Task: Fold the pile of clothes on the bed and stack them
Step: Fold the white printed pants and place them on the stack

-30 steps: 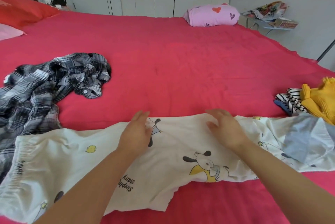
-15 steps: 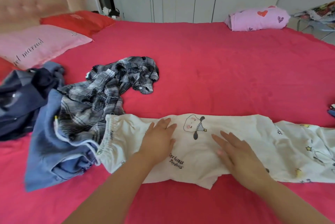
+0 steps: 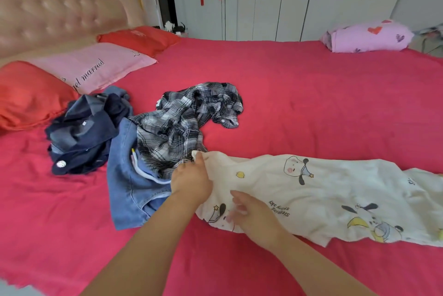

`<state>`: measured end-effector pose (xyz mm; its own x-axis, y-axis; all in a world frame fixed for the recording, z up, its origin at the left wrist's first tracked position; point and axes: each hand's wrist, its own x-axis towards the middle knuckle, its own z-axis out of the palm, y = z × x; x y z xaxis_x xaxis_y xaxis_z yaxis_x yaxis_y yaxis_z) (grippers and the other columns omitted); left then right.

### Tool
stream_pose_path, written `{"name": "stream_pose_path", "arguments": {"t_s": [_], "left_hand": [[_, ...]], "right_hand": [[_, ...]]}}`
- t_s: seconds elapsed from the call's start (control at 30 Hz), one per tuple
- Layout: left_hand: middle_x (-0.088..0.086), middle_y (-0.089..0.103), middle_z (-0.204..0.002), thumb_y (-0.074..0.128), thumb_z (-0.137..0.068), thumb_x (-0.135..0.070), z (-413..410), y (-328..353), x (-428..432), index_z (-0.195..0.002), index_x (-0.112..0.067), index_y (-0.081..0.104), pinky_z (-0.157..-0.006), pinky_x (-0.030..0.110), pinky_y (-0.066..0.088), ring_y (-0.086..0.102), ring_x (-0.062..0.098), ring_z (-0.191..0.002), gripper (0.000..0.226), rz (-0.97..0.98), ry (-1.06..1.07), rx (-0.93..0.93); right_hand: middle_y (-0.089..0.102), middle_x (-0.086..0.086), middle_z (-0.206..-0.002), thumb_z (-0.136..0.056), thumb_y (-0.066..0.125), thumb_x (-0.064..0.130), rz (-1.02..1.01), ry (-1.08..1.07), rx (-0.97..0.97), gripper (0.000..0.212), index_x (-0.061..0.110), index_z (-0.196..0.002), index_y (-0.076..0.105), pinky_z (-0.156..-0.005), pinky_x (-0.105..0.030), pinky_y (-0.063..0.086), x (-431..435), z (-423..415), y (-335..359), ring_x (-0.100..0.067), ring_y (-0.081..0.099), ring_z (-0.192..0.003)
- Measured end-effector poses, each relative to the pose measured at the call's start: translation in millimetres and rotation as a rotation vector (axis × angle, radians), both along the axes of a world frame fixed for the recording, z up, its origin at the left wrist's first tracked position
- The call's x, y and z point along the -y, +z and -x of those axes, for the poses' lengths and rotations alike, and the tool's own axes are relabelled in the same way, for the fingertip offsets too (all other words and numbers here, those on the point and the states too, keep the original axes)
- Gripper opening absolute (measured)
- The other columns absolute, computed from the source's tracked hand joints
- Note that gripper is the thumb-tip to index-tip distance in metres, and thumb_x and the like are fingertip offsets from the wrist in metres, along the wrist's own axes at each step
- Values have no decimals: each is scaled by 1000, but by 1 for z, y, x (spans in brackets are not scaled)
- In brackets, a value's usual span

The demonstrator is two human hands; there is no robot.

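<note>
We judge the task barely begun: our left hand (image 3: 191, 180) pinches the waistband of the white printed trousers (image 3: 311, 195) spread along the bed's (image 3: 311, 104) near edge, our blurred right hand (image 3: 254, 216) rests there, grip unclear, while the plaid shirt (image 3: 177, 132), denim piece (image 3: 127, 176) and navy garment (image 3: 81, 132) lie crumpled.

Left grip (image 3: 191, 182) now pinches white pyjama trousers' (image 3: 311, 190) waistband end.
</note>
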<state>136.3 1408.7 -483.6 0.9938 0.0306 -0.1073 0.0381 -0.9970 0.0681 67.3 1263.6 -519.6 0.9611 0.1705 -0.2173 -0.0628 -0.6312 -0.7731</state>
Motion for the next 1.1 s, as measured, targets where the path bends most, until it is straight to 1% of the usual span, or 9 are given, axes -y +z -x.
{"name": "stream_pose_path", "arguments": {"t_s": [0.17,0.23,0.43,0.53,0.63,0.7,0.83,1.0,1.1], "left_hand": [[11,63,-111,49,-86,-5,-10,5,7,-142,-12,23,-84,38,44,59,30,-102,62,307,-48,55],[12,62,-112,58,-85,-7,-13,7,10,-133,-11,35,-80,35,46,59,29,-102,53,516,-40,39],[4,65,-105,62,-87,-25,-12,14,9,-139,-9,38,-85,27,44,59,20,-104,59,993,51,10],[-1,66,-102,54,-92,-33,-2,16,8,-138,-10,39,-75,16,37,58,11,-99,54,1132,26,114],[-2,51,-132,54,-92,-26,18,-1,11,-145,-14,24,-83,5,35,47,3,-113,62,1254,-50,89],[-1,39,-144,67,-83,-24,30,-20,13,-147,-18,15,-101,14,35,41,3,-125,82,1285,-129,43],[-27,31,-141,71,-62,-39,51,-40,30,-146,-32,8,-96,-1,25,31,-11,-129,105,1132,-209,59],[-1,59,-117,60,-84,-7,50,-31,58,-142,-11,29,-58,3,37,54,5,-84,66,1242,63,178],[3,60,-121,45,-86,6,48,-26,50,-145,-19,28,-73,20,40,55,11,-90,66,1279,158,305]], "right_hand": [[31,3,-146,-77,71,32,-41,-5,36,102,17,-150,1,-106,-20,28,-41,-18,-14,-12,33,-134],[43,5,-137,-64,76,40,-132,-102,85,111,21,-148,7,-101,-26,39,-58,-22,-22,-12,46,-125],[62,6,-95,-89,53,17,-380,-461,173,25,27,-113,53,-62,-15,40,-60,-37,-7,-13,59,-84],[66,4,-101,-92,50,19,-696,-492,1,17,25,-105,59,-81,-22,47,-41,-45,6,-9,61,-89],[69,-5,-110,-93,53,23,-1008,-446,-108,28,16,-120,60,-95,-36,49,-24,-54,24,-18,65,-102],[69,-11,-109,-94,52,20,-1121,-407,-135,27,10,-118,60,-91,-37,50,-14,-58,43,-22,65,-98],[62,-6,-119,-95,51,22,-1063,-259,-138,31,14,-125,55,-103,-34,41,-11,-62,72,-19,57,-111],[54,2,-134,-88,58,35,-906,-188,-105,48,23,-134,49,-112,-40,31,-36,-63,77,-17,45,-127],[49,4,-138,-76,60,43,-953,-187,-125,62,27,-135,47,-113,-44,29,-49,-64,80,-18,40,-131]]}}
